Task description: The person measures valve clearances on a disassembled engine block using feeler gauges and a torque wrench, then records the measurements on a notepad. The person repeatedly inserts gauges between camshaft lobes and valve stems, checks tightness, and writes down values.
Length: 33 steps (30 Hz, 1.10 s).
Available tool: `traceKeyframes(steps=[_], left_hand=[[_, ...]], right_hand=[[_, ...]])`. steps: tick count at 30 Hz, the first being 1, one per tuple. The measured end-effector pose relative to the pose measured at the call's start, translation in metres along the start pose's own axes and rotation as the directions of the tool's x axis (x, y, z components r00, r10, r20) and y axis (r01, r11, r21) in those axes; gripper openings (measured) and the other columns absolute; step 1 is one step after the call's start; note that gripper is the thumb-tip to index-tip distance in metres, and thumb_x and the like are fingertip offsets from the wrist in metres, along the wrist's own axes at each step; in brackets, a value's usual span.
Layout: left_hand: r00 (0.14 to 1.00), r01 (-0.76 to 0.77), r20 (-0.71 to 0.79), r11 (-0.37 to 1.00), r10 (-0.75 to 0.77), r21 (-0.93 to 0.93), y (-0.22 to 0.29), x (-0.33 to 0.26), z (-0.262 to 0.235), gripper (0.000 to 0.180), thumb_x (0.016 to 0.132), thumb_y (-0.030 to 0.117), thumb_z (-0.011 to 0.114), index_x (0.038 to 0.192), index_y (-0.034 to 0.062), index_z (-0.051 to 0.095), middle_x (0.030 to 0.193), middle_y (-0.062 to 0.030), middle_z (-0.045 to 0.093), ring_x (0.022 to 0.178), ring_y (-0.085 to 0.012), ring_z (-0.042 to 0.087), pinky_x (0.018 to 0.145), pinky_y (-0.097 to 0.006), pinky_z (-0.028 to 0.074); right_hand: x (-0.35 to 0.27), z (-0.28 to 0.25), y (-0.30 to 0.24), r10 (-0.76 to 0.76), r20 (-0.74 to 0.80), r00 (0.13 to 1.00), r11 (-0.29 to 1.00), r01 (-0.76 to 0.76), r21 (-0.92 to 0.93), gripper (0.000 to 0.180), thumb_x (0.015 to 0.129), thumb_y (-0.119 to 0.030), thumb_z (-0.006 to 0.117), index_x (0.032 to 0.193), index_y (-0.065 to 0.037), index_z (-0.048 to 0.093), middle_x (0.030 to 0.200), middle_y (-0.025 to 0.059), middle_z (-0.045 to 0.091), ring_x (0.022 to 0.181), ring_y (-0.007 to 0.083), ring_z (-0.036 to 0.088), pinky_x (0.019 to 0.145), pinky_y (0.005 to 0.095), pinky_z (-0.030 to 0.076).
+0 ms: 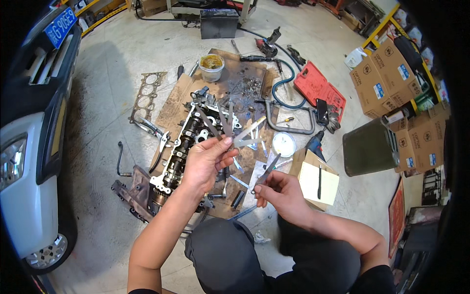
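My left hand [205, 161] is closed on a feeler gauge set [250, 128], its thin metal blades fanned out above the fingers. To the right and nearer my knees, my right hand [285, 194] pinches a single dark feeler blade [269, 168] that points up and to the right. Just beyond and left of my left hand lies a cylinder head [180, 156] with its camshafts exposed, partly hidden by that hand and the blades. Several loose feeler blades [238, 165] rest on the cardboard [171, 105] beside it.
Around the cardboard lie a head gasket [145, 96], pliers [160, 147], a tub of brown grease [211, 68] and a red tool case [320, 87]. A notepad [313, 183] with a pen sits at right. A car [34, 161] stands left; cartons [384, 78] are stacked right.
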<state>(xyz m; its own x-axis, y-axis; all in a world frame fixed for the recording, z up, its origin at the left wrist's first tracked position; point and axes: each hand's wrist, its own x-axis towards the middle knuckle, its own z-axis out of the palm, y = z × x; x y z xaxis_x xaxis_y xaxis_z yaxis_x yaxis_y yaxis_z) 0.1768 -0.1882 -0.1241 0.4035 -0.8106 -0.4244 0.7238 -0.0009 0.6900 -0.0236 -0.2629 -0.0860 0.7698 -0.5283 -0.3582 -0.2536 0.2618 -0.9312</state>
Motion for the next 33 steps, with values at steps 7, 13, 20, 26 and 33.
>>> traceKeyframes(steps=[7,13,20,26,33], left_hand=[[0.996,-0.027,-0.077,0.981,0.043,0.194,-0.025,-0.027,0.004,0.018,0.088,0.018,0.067,0.098,0.0023,0.066,0.085,-0.0034,0.067,0.075,-0.0107,0.066,0.063,-0.022,0.053],[0.976,0.013,-0.217,0.981,0.03,0.194,-0.054,-0.046,0.012,0.017,0.089,0.016,0.066,0.097,0.0022,0.066,0.084,-0.0031,0.066,0.07,-0.0094,0.063,0.06,-0.023,0.053],[0.943,0.007,-0.323,0.963,0.083,0.271,-0.058,-0.057,0.043,0.019,0.089,0.018,0.066,0.099,0.0015,0.065,0.082,-0.0029,0.066,0.068,-0.009,0.063,0.059,-0.022,0.052],[0.92,-0.008,-0.374,0.959,0.118,0.283,-0.056,-0.056,0.085,0.018,0.09,0.014,0.065,0.1,-0.0007,0.065,0.083,-0.0041,0.066,0.07,-0.0089,0.061,0.061,-0.021,0.05],[0.941,-0.003,-0.328,0.973,0.081,0.232,-0.069,-0.051,0.088,0.013,0.09,0.014,0.064,0.096,0.0023,0.065,0.082,-0.0024,0.066,0.067,-0.0084,0.06,0.062,-0.021,0.051]], right_hand=[[0.017,-0.012,0.032,-0.128,0.024,0.991,0.975,0.121,0.187,0.011,0.089,-0.007,0.063,0.09,0.004,0.061,0.075,0.0086,0.066,0.067,0.0141,0.065,0.059,0.0253,0.051],[0.032,-0.005,0.05,-0.074,0.116,0.99,0.934,0.028,0.355,0.016,0.088,-0.008,0.065,0.097,0.005,0.063,0.083,0.0109,0.068,0.068,0.0164,0.066,0.06,0.0282,0.054],[0.028,-0.016,0.061,-0.012,0.141,0.99,0.87,-0.059,0.489,0.011,0.087,-0.012,0.066,0.09,-0.001,0.065,0.072,0.0031,0.064,0.058,0.0104,0.057,0.054,0.0255,0.046],[0.022,-0.034,0.049,-0.073,0.1,0.992,0.822,0.003,0.57,0.013,0.088,-0.014,0.066,0.088,-0.001,0.065,0.07,0.0031,0.064,0.057,0.0084,0.055,0.053,0.0234,0.045],[0.021,-0.039,0.047,-0.074,0.092,0.993,0.842,0.013,0.54,0.016,0.085,-0.011,0.069,0.084,0.0,0.058,0.069,0.0034,0.063,0.057,0.0068,0.054,0.051,0.0207,0.042]])
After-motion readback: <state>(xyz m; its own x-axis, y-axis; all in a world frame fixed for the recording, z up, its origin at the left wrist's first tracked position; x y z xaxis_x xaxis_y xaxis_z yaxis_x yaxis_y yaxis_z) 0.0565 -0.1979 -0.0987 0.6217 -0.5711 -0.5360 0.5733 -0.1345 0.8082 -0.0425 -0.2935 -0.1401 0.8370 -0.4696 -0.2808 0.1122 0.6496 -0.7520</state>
